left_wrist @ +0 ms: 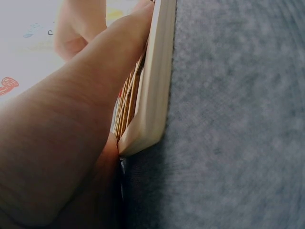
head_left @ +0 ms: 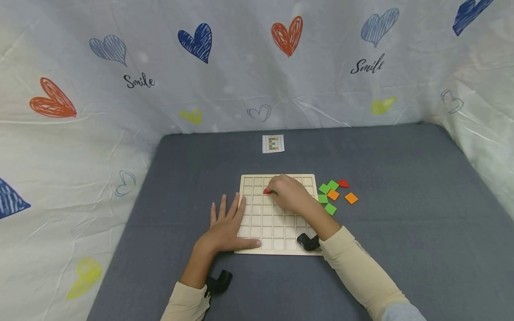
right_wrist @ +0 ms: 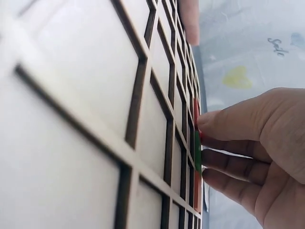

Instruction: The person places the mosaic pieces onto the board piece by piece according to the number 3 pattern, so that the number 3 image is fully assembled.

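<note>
While the head view looks down on a grey table point(head_left: 401, 223), a pale wooden board point(head_left: 277, 232) cut into a grid of square cells lies flat near its middle, roughly square with its edges running left-right and near-far. The right hand point(head_left: 290, 192) rests over the far part of the board, fingers curled and pinching a red tile point(head_left: 267, 191) at a cell in the second row from the far edge. The left hand point(head_left: 226, 225) lies flat and spread at the board's left edge, thumb along the near left corner, holding nothing. Just right of the board sit loose tiles point(head_left: 333, 195), green, orange and one red, scattered close together. A small pattern card point(head_left: 273, 143) lies farther back, well apart from the board. A white curtain point(head_left: 120, 111) printed with hearts stands behind and at both sides. From the left wrist view, the board's edge point(left_wrist: 155, 90) shows thin and pale against the grey cloth, with the left hand point(left_wrist: 62, 143) pressed against it. From the right wrist view, the grid point(right_wrist: 95, 119) fills the frame at a steep angle; the right hand's fingers point(right_wrist: 233, 126) pinch the red tile point(right_wrist: 196, 112) against a cell, with a green tile point(right_wrist: 197, 150) just beside it.
</note>
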Motion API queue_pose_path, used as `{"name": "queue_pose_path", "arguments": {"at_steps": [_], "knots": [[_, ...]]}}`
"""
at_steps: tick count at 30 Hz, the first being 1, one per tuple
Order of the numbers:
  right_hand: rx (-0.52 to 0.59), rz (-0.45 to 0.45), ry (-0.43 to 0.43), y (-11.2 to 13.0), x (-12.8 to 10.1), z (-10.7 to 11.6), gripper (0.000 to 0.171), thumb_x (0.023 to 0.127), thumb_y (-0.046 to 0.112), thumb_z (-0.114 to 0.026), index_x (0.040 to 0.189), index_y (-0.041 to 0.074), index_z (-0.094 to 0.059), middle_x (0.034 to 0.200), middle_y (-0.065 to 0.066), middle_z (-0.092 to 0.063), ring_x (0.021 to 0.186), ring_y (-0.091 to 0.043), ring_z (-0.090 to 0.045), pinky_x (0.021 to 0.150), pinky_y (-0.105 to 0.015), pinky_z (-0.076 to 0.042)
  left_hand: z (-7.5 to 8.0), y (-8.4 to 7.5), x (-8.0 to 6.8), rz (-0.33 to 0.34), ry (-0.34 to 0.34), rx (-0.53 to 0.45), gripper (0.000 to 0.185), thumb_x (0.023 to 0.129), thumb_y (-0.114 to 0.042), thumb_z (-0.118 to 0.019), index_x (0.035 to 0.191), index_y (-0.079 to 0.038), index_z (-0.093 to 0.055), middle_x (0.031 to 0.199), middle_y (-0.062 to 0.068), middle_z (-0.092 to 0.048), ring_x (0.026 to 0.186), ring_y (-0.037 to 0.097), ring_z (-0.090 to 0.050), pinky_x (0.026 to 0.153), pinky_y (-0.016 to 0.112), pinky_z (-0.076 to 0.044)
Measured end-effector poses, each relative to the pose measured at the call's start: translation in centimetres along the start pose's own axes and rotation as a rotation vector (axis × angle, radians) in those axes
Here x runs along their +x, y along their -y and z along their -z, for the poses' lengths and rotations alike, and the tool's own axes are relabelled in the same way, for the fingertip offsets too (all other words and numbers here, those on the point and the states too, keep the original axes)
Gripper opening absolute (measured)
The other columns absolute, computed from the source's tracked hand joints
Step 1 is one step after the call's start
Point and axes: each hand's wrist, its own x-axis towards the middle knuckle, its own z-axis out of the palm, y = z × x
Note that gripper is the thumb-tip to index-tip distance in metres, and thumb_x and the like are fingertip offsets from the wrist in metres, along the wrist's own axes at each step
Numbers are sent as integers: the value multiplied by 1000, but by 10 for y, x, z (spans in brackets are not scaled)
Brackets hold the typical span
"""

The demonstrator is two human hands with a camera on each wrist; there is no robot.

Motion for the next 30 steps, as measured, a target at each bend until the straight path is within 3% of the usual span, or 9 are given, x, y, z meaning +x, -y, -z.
{"name": "queue_pose_path", "arguments": {"at_steps": [13,17,20,23,27,30], "knots": [[56,43,-73,-26,-42,16,14,83,3,-59,86,11,-71,85,2,-64,79,-12,-55,71,-30,-46,0,1,1,9,11,13,119,60,-83,-49,146,-18,2,150,4,9,132,35,16,98,58,10],[59,13,-77,-32,-61,24,13,81,3,-60,85,10,-70,81,3,-64,75,-11,-55,69,-29,-46,0,1,0,9,6,2,119,59,-82,-50,146,-18,1,150,3,9,132,35,16,98,58,11],[63,-7,-57,-35,-75,30,14,80,3,-58,70,10,-64,64,8,-50,64,-10,-47,59,-27,-40,0,1,1,11,4,-5,120,59,-83,-50,146,-18,1,150,3,9,132,35,16,98,58,10],[62,-26,-66,-40,-91,34,14,79,1,-60,68,11,-62,63,9,-47,63,-10,-43,59,-26,-38,-1,1,1,12,2,-3,120,59,-83,-49,146,-19,1,150,2,9,132,34,16,98,58,10],[19,-82,-95,-49,-112,37,15,75,1,-67,85,12,-69,82,5,-61,76,-13,-53,67,-31,-44,-2,1,1,15,4,5,120,58,-84,-49,146,-19,2,151,2,8,132,34,16,98,58,9],[-23,-129,-97,-54,-122,39,20,72,4,-72,91,12,-71,90,1,-62,83,-16,-55,69,-35,-46,-2,2,1,13,-6,8,120,58,-84,-49,146,-19,1,151,2,8,132,34,16,98,58,9]]}}
